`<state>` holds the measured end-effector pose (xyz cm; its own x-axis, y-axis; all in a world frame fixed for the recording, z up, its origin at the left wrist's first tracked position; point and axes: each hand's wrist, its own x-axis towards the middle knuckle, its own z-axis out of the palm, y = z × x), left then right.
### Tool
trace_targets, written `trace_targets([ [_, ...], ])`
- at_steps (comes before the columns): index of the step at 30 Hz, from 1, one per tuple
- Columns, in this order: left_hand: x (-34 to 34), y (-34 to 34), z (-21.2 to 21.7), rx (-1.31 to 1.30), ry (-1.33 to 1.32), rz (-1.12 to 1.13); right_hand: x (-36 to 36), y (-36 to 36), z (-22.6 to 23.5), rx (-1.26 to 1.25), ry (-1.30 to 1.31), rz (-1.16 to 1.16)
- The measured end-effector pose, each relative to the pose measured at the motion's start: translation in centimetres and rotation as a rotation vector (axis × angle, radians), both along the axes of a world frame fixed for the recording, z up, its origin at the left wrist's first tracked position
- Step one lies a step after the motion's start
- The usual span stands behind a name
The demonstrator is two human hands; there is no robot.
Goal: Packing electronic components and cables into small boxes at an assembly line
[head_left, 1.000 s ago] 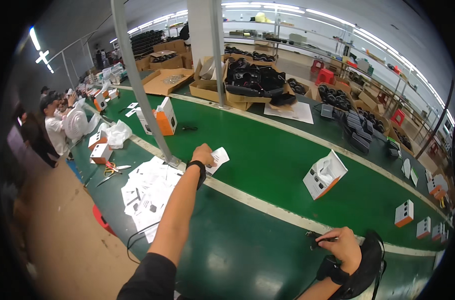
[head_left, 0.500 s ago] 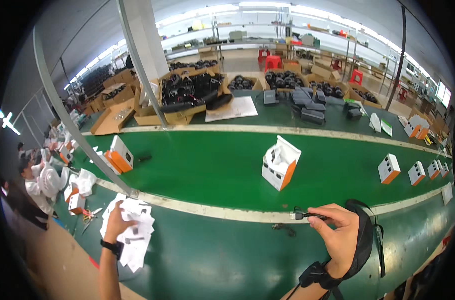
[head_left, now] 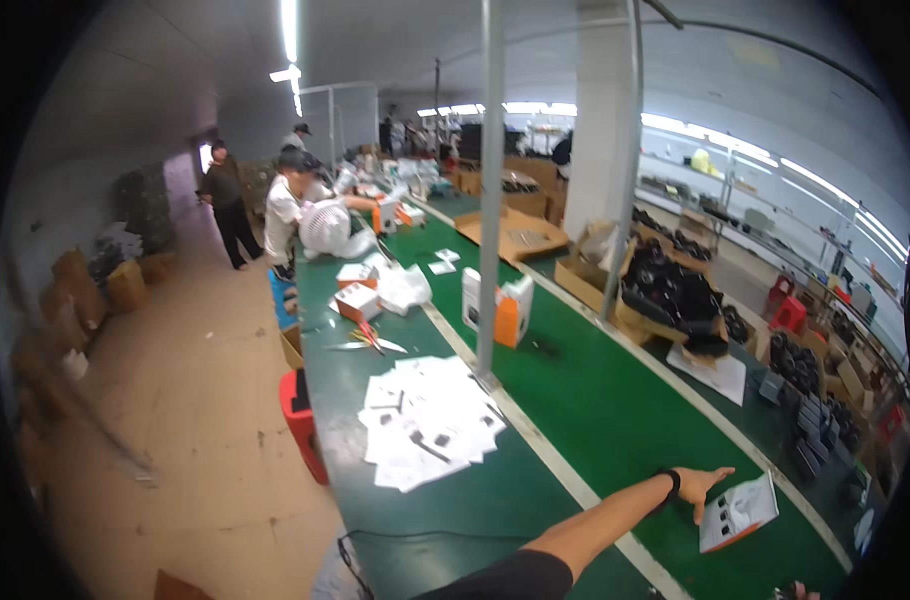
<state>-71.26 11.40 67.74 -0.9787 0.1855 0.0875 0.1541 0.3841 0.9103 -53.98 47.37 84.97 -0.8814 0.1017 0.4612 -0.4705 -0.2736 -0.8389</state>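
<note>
My left arm stretches across to the right, a dark band on its wrist. My left hand (head_left: pixel 703 487) is open at the near side of a white and orange box (head_left: pixel 740 515) on the green belt (head_left: pixel 575 390). Its fingers are spread, and whether they touch the box I cannot tell. The box's top flap stands up, with white wrapping inside. At the lower right edge only a small blurred bit of my right hand (head_left: pixel 795 592) shows; what it holds is hidden.
White printed sheets (head_left: pixel 430 425) lie on the near table. Beyond them are scissors (head_left: pixel 370 345), a white bag (head_left: pixel 403 288) and small boxes (head_left: pixel 358 300). A metal post (head_left: pixel 489 200) rises beside the belt. Cartons of black parts (head_left: pixel 670 290) line the far side. A person (head_left: pixel 285 205) works farther along.
My view has swung left. My left hand has gone from the printed sheets to the white and orange box on the belt. My right hand, earlier holding a black cable, has dropped mostly out of view.
</note>
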Motion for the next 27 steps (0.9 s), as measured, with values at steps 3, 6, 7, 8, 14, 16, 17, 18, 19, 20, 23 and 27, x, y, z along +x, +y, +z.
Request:
trace_targets([
  [3, -4.0, 3.3, -2.9, 0.28, -0.042, -0.214, 0.3, -0.2, 0.9, -0.041, -0.067, -0.052],
  [6, -4.7, 3.9, -4.6, 0.334, 0.065, -0.123, -1.4, -0.9, -0.2, 0.006, -0.091, -0.065],
  [7, -5.0, 2.5, -4.5, 0.113, 0.062, 0.037, -1.6, -1.5, -0.4, 0.008, -0.117, -0.03],
  [8, -4.3, 3.0, -4.3, 0.384, 0.02, -0.046, -1.5, -1.6, -0.4, -0.022, -0.122, -0.021],
  [14, 5.4, 9.3, 2.2, 0.143, 0.143, 0.194, 1.0, -2.2, 3.3, -0.157, 0.102, 0.064],
  [16, 12.8, 8.8, 1.4, 0.241, 0.28, 0.304, 1.7, -3.4, 2.9, -0.335, 0.08, 0.246],
  [17, 17.9, 8.7, 3.0, 0.188, 0.248, 0.379, 1.3, -4.0, 2.3, -0.302, 0.029, 0.314],
  [18, 23.0, 8.6, 4.4, 0.153, 0.204, 0.421, 1.0, -4.3, 1.5, -0.253, -0.026, 0.346],
  [19, 27.9, 8.3, 5.3, 0.162, 0.144, 0.487, 0.7, -4.6, 0.6, -0.197, -0.083, 0.368],
  [20, 33.7, 7.4, 5.4, -0.039, 0.161, 0.647, 1.6, -4.7, -0.1, -0.134, -0.151, 0.412],
  [23, 45.5, 7.5, 6.4, -0.149, 0.074, 0.964, 5.8, -7.0, 3.0, 0.01, -0.028, 0.762],
  [27, 53.5, 6.9, 3.6, 0.122, -0.124, 1.08, 11.5, -10.7, 2.3, 0.155, 0.085, 0.978],
])
